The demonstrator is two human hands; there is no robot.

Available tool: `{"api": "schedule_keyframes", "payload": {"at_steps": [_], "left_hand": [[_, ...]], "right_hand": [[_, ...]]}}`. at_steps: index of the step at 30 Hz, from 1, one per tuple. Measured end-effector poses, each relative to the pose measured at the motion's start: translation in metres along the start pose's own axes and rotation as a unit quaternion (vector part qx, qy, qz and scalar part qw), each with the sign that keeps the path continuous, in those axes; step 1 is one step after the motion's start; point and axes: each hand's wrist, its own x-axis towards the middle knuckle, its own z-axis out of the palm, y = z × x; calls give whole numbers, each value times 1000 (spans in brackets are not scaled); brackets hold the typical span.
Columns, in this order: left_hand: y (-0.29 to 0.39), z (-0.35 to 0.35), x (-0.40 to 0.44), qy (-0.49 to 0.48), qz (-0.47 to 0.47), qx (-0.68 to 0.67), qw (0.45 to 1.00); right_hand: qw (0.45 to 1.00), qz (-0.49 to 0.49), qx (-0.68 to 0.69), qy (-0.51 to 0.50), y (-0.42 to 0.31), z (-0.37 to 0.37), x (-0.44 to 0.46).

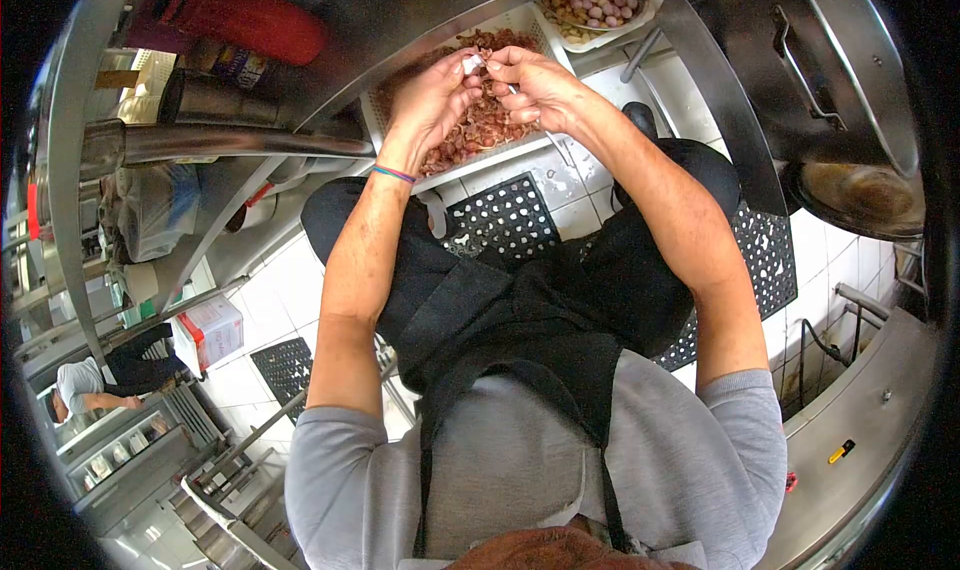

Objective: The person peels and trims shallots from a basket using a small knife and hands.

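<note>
A: Where's the held item?
B: Small whitish piece (472,64), top of frame, just left of centre. At the left hand's (435,102) fingertips.

A: Left state?
B: Thumb and finger pinched on the piece, other fingers curled. Banded wrist, wristband (393,174) lower left of the piece.

A: Right hand (543,90)?
B: Comes in from the frame's right. Thumb and finger close together just right of the piece. Can't tell if they're clamped on its edge or on a scrap beside it. Pale glint under that palm too, too small to ID.

A: Which hand is nearer?
B: Left, it's in contact. Right tips are only just beside; from them the piece lies directly frame-left.

A: Long axis?
B: Can't call it. Piece is mostly covered by fingers; visible bit looks stubby.

A: What's under the hands?
B: White crate (490,163), heaped with reddish-brown scraps (468,148). Both hands overlap it in view, piece appears above the heap. Height gap not readable from overhead.

A: Anything adjacent?
B: Pale round bulbs (605,8) in a container, upper right of frame, beyond the crate's right side. Right hand is the closer one to those. Black perforated mat (505,210) on the floor, below the crate in frame.
</note>
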Motion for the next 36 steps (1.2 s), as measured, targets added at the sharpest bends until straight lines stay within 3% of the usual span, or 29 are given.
{"api": "schedule_keyframes", "payload": {"at_steps": [6, 10, 25, 31, 34, 36], "left_hand": [[0, 4, -2, 8, 5, -86, 996], [-2, 4, -1, 20, 8, -65, 998], [3, 0, -3, 41, -15, -81, 996], [1, -10, -1, 49, -13, -78, 996], [0, -9, 0, 67, -3, -77, 995], [0, -7, 1, 77, 1, -86, 993]], "right_hand": [[1000, 10, 1, -19, 1, -3, 1], [999, 12, -17, -39, 2, -5, 4], [991, -50, -62, 106, 1, -7, 12], [953, -99, -237, 158, 18, -30, 35], [910, -177, -313, 207, 28, -21, 40], [886, -143, -366, 246, 29, -23, 35]]}}
